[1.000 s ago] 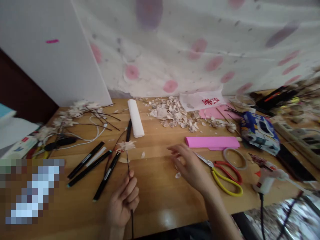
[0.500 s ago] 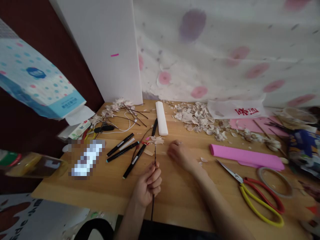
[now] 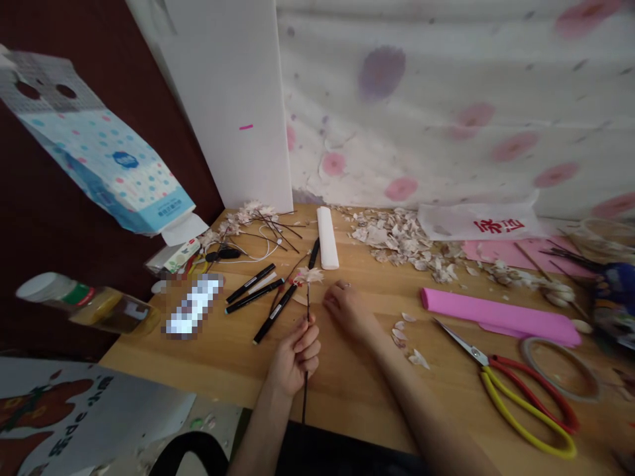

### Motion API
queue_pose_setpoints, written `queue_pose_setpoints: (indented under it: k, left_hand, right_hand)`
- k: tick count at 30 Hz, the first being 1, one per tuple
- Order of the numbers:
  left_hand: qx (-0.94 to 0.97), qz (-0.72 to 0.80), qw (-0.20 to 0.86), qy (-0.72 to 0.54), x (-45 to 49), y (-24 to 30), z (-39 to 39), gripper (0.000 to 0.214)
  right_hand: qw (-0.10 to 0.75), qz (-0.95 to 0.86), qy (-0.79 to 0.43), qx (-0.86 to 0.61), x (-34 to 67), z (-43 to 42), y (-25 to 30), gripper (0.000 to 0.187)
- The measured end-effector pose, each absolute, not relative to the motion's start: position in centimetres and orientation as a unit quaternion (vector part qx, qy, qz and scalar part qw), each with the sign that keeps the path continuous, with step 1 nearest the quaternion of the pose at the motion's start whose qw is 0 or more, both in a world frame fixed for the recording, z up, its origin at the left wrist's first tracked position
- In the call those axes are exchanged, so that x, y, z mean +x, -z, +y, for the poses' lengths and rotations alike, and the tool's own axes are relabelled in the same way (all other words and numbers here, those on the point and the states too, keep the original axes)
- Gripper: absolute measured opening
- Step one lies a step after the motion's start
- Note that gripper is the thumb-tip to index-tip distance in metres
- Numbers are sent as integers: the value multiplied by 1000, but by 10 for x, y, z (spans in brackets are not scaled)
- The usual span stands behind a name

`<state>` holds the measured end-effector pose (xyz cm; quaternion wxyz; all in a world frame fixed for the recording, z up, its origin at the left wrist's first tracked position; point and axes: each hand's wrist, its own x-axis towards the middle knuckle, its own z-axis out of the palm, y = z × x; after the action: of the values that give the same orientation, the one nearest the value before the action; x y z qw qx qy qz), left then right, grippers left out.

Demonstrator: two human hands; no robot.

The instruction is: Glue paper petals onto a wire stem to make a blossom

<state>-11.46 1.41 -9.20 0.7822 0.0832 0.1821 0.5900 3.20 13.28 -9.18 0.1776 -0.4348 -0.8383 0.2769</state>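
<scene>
My left hand (image 3: 297, 354) is closed round a thin dark stem (image 3: 305, 396) held nearly upright over the table's front part. On top of the stem sits a pale pinkish artificial flower (image 3: 308, 276) with narrow petals. Just right of the flower, my right hand (image 3: 347, 309) rests low over the wood with its fingers bent and together. What those fingertips hold, if anything, is hidden. Several loose petals (image 3: 399, 334) lie to the right of my right forearm. Black markers (image 3: 274, 314) lie left of the flower, and a white paper roll (image 3: 328, 238) is behind it.
Scissors with red and yellow handles (image 3: 526, 396), a tape ring (image 3: 560, 370) and a pink paper roll (image 3: 501, 316) lie at right. Petals are heaped (image 3: 397, 235) at the back. Finished-looking flowers (image 3: 255, 213), a blurred-out phone (image 3: 196, 307) and a bottle (image 3: 94, 304) stand left.
The view has swung slightly left, so most things sit further right. My right hand has come a little closer to the flower. More loose petals show beside my right forearm.
</scene>
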Motion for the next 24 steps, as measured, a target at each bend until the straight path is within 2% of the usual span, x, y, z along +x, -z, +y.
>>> queue_pose_setpoints:
  k: [6, 12, 18, 24]
  left_hand:
    - [96, 199, 780, -585, -113, 93, 15, 6]
    - [114, 213, 779, -579, -110, 91, 17, 13]
    - [135, 233, 759, -592, -94, 86, 14, 20]
    - [182, 245, 756, -579, -56, 84, 8, 25]
  right_hand:
    - [220, -792, -338, -459, 45, 131, 91, 27]
    - [313, -718, -411, -466, 64, 106, 82, 23]
    - [352, -632, -499, -477, 78, 85, 74, 36]
    - [351, -580, -579, -454, 82, 70, 63, 67]
